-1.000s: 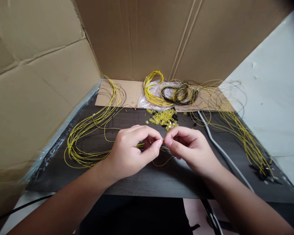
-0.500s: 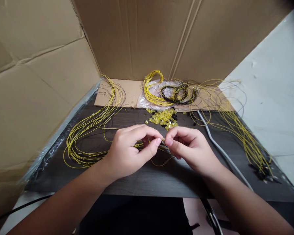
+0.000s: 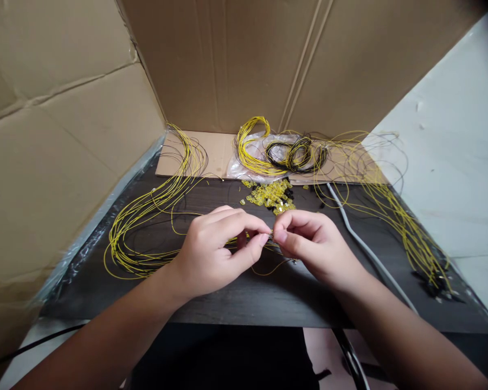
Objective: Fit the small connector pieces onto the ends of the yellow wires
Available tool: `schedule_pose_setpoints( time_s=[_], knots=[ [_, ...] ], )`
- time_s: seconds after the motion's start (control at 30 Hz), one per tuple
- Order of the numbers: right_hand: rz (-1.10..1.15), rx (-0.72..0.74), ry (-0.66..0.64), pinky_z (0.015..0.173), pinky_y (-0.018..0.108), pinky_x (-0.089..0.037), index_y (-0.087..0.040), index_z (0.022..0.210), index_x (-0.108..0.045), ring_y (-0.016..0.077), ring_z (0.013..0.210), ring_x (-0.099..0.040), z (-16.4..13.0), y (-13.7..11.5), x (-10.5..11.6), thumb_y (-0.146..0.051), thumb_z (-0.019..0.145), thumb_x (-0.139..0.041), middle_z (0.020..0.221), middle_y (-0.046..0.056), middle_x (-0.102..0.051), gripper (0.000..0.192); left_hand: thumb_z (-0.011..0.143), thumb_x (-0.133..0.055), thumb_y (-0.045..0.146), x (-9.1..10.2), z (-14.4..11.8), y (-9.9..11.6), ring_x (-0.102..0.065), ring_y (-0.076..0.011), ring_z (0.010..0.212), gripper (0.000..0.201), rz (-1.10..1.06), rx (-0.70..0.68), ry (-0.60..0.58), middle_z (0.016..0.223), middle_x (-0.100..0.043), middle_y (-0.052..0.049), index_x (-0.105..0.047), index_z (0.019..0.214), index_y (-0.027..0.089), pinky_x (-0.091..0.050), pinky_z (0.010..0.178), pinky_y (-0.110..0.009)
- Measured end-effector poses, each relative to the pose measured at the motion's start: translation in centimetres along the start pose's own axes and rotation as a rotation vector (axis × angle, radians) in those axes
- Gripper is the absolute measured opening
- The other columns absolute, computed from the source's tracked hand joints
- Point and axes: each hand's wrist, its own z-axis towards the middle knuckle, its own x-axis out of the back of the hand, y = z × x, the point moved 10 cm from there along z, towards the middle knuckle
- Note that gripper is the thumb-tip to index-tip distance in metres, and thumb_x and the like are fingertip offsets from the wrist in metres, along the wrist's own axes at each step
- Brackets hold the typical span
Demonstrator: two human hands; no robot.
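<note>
My left hand (image 3: 219,246) and my right hand (image 3: 315,244) meet over the dark table, each closed in a pinch with the fingertips almost touching. Between them is a tiny part (image 3: 270,235), mostly covered by the fingers; its kind is too small to tell. A bundle of thin yellow and black wires (image 3: 124,233) curves across the table from the left and passes behind my left hand. One yellow wire (image 3: 264,274) loops out below the fingertips toward my right hand. Just beyond the hands lies a pile of small yellow translucent pieces (image 3: 270,194) with black pieces among them.
Coiled yellow and black wires (image 3: 293,154) lie on a plastic bag at the back. Wires with black ends (image 3: 435,276) spread down the right side. A grey cable (image 3: 361,241) crosses right of my hand. Cardboard walls (image 3: 248,65) stand behind and left.
The fingers of both hands have shifted very slightly around the tiny part. A small wire end now shows below my right hand. Otherwise things lie as before.
</note>
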Motion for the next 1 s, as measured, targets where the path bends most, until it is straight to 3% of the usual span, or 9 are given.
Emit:
schedule_pose_setpoints(
  time_s=[0.87,1.0],
  knots=[
    [-0.070,-0.047,-0.020,0.051,0.020,-0.031,-0.015,0.076,-0.059,0.0064,0.055,-0.037,0.13,0.50,-0.11,-0.034,0.088,-0.066,0.063,-0.003,-0.047,0.024,0.085,-0.065,0.014,-0.11,-0.05,0.76,-0.062,-0.0094,0.066,0.007,0.098,-0.118,-0.039,0.076,-0.072,0.002,-0.068,0.088,0.019,-0.051,0.074,-0.025],
    [-0.141,0.016,-0.001,0.051,0.020,-0.034,-0.016,0.081,-0.059,0.0071,0.057,-0.042,-0.12,-0.05,-0.15,-0.033,0.091,-0.062,0.068,-0.002,-0.050,0.020,0.083,-0.065,0.011,-0.17,0.05,0.82,-0.060,-0.0091,0.062,0.007,0.076,-0.105,-0.044,0.071,-0.070,0.002,-0.068,0.084,0.018,-0.050,0.073,-0.026]
  ],
)
